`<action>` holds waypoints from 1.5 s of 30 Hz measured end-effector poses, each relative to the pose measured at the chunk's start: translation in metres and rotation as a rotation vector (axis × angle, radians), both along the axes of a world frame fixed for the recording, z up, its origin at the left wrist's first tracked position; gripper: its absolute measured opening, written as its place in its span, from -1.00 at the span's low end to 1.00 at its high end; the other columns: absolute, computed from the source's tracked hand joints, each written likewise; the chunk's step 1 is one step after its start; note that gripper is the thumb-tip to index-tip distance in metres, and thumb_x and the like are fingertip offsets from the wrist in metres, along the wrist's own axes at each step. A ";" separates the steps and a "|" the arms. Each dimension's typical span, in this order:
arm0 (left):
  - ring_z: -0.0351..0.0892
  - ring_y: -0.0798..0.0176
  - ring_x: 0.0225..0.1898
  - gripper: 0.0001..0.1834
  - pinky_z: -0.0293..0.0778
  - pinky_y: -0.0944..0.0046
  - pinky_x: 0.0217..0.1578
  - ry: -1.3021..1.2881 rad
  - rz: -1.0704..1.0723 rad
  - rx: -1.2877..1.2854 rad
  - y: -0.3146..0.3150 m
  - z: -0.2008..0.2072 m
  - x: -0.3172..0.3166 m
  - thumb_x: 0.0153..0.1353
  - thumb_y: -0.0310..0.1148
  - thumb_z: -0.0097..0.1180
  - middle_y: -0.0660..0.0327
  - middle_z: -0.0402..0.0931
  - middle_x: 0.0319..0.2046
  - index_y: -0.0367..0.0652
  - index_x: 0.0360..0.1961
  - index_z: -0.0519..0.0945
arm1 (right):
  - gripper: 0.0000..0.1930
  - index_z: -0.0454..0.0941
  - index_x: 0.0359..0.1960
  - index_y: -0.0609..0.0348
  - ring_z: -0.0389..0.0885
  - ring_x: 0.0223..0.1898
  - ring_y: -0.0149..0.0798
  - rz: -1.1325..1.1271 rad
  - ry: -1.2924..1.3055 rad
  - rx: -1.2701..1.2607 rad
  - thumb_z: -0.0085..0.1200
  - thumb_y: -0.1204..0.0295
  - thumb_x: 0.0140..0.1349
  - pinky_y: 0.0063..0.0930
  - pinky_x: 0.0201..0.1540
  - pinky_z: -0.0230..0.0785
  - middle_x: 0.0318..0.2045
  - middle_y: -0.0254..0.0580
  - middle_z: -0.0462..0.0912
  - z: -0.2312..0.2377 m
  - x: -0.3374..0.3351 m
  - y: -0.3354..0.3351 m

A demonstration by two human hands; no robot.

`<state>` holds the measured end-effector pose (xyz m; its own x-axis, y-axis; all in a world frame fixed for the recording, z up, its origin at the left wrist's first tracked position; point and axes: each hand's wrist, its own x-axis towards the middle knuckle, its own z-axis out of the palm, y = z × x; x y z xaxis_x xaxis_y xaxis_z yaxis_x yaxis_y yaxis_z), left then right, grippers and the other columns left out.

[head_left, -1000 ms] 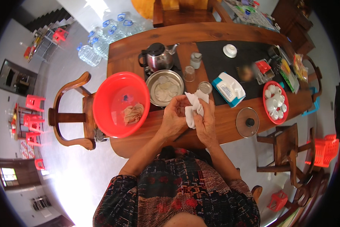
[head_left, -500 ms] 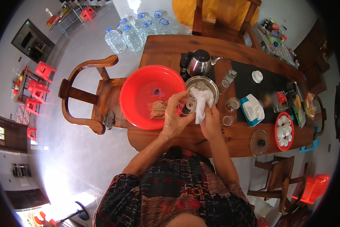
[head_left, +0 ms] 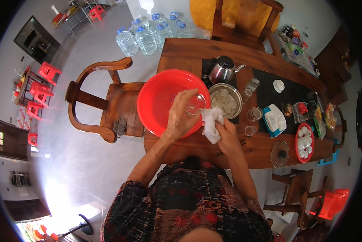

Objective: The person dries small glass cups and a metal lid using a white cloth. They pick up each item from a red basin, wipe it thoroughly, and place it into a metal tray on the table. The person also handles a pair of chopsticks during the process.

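Head view: a clear glass (head_left: 196,105) is gripped by the left hand (head_left: 181,115) over the red basin (head_left: 158,90) at the table's (head_left: 185,51) left edge; a white cloth (head_left: 212,124) is clasped nearby, toward the near edge, by the right hand (head_left: 228,136), the hands kept apart.

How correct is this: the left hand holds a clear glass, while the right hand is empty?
The right hand is not empty: the head view shows it holding a bunched white cloth. The left hand does hold a clear glass.

The cloth (head_left: 212,126) is white, the basin (head_left: 147,93) red.
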<state>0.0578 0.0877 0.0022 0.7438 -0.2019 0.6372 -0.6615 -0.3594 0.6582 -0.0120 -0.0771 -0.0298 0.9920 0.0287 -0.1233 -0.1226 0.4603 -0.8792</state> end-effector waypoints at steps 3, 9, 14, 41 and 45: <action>0.45 0.05 -0.04 -0.35 0.38 0.13 -0.04 -0.212 0.061 0.354 0.035 0.013 0.020 -0.18 -0.63 0.20 0.12 0.45 -0.08 -0.13 0.05 0.40 | -0.68 0.33 0.10 0.37 0.62 -0.28 -0.27 0.041 -0.033 0.028 -0.19 0.49 0.36 -0.40 -0.23 0.54 -0.18 0.01 0.60 0.000 -0.007 -0.006; 0.38 0.17 0.01 -0.47 0.21 0.09 -0.09 -0.437 0.072 0.826 0.071 0.033 0.058 -0.11 -0.48 0.20 0.31 0.43 -0.04 0.02 -0.01 0.44 | -0.67 0.31 0.11 0.36 0.62 -0.27 -0.23 -0.067 -0.049 0.038 -0.17 0.47 0.36 -0.41 -0.24 0.52 -0.18 0.01 0.59 0.013 -0.022 -0.013; 0.29 0.17 0.06 -0.53 0.18 0.09 -0.09 -0.486 0.022 1.012 0.079 0.046 0.078 -0.02 -0.47 0.11 0.30 0.37 -0.03 0.09 -0.01 0.46 | -0.67 0.33 0.10 0.37 0.57 -0.22 -0.39 -0.023 0.010 0.061 -0.15 0.48 0.35 -0.54 -0.16 0.44 -0.17 -0.11 0.59 0.017 -0.034 -0.018; 0.40 0.22 0.08 -0.52 0.37 0.20 0.11 1.012 -0.606 -1.194 -0.006 -0.016 -0.002 0.29 -0.36 0.01 0.16 0.38 0.07 -0.15 0.21 0.23 | -0.59 0.33 0.12 0.29 0.31 0.04 -0.05 -0.272 -0.577 -0.938 -0.06 0.49 0.22 -0.24 0.14 0.13 -0.01 0.03 0.31 0.030 0.025 0.031; 0.40 0.25 0.09 -0.52 0.35 0.17 0.13 1.088 -0.638 -1.274 -0.010 -0.016 -0.013 0.31 -0.18 -0.03 0.21 0.38 0.07 -0.15 0.18 0.28 | -0.59 0.32 0.12 0.30 0.25 0.09 0.12 -0.335 -0.647 -1.039 -0.07 0.48 0.22 -0.12 0.17 0.08 0.06 0.14 0.30 0.036 0.037 0.051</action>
<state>0.0448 0.0775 -0.0139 0.9044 -0.4226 -0.0593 0.3955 0.7780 0.4882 0.0251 -0.0263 0.0057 0.8188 -0.0533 0.5715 0.4517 -0.5546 -0.6988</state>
